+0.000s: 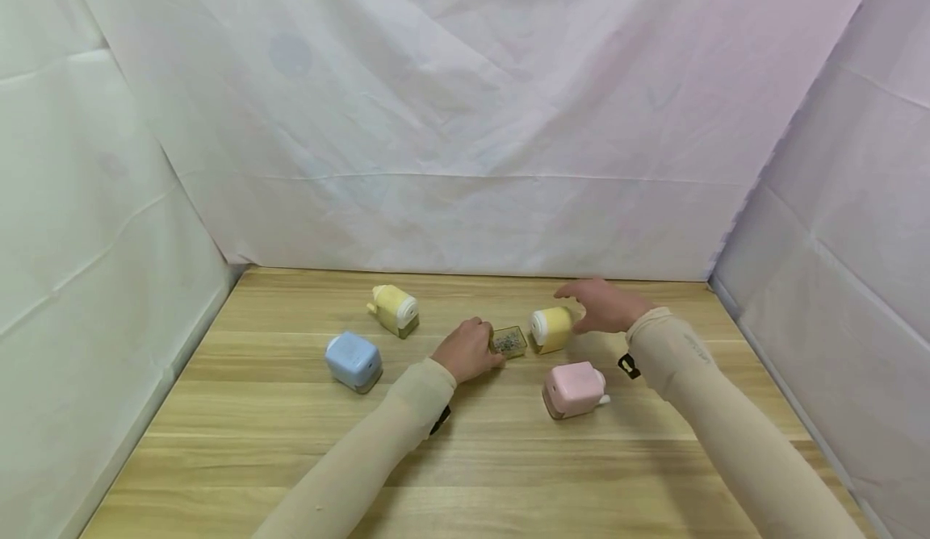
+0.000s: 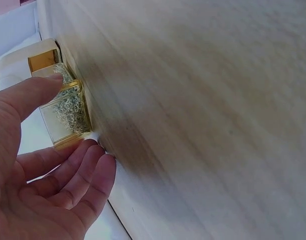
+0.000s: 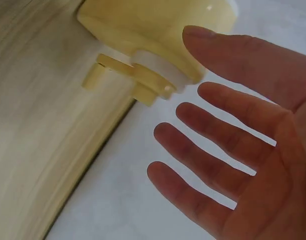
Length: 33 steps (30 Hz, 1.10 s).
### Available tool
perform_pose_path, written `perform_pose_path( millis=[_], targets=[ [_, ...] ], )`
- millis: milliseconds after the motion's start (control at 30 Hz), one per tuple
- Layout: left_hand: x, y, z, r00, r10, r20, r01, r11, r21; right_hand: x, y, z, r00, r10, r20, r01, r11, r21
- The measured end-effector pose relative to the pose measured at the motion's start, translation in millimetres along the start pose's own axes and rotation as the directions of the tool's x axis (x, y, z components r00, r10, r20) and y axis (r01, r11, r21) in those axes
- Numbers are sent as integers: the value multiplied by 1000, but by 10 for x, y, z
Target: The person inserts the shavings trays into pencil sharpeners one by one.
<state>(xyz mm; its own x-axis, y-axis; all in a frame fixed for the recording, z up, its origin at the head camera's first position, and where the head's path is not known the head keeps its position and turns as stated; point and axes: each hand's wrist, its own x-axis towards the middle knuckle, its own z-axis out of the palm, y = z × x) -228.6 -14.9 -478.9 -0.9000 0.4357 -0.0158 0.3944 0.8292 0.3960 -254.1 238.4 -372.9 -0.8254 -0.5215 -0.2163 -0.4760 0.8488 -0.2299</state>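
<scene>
My left hand (image 1: pixel 465 351) pinches a clear amber shavings drawer (image 1: pixel 509 343) between thumb and fingers. Grey shavings fill much of it in the left wrist view, where the drawer (image 2: pixel 68 112) sits low at the tabletop. Just to its right stands a yellow pencil sharpener (image 1: pixel 554 329) with a white round front. My right hand (image 1: pixel 606 305) is spread beside that sharpener's back end, thumb close to its body; whether they touch I cannot tell. A yellow crank handle (image 3: pixel 115 65) sticks out of the sharpener's back in the right wrist view.
A second yellow sharpener (image 1: pixel 395 309) and a blue sharpener (image 1: pixel 353 361) stand to the left. A pink sharpener (image 1: pixel 574 390) stands nearer me on the right. White cloth (image 1: pixel 465 119) walls the wooden table (image 1: pixel 291 442) at the back and sides.
</scene>
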Motion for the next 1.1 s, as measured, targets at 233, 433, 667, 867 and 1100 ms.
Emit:
perform_pose_path(
  millis=[233,433,667,867,1100],
  targets=[
    [-2,-3,3,1000,-6,6,6,1000,1,152,39,136,999,-50,2,50,999,-10],
    [-3,-18,8,1000,5,-13,-5,1000,5,179,61,180,998,-64,-15,63,997,-44],
    [24,-15,5,1000,21,-17,-21,1000,-14,200,99,183,998,-55,-4,55,998,-33],
    [58,5,15,999,30,-17,-30,1000,-9,207,82,183,999,-40,7,40,999,-30],
    [105,44,50,999,42,-23,-42,999,-2,197,49,165,999,-37,5,37,999,-33]
  ],
)
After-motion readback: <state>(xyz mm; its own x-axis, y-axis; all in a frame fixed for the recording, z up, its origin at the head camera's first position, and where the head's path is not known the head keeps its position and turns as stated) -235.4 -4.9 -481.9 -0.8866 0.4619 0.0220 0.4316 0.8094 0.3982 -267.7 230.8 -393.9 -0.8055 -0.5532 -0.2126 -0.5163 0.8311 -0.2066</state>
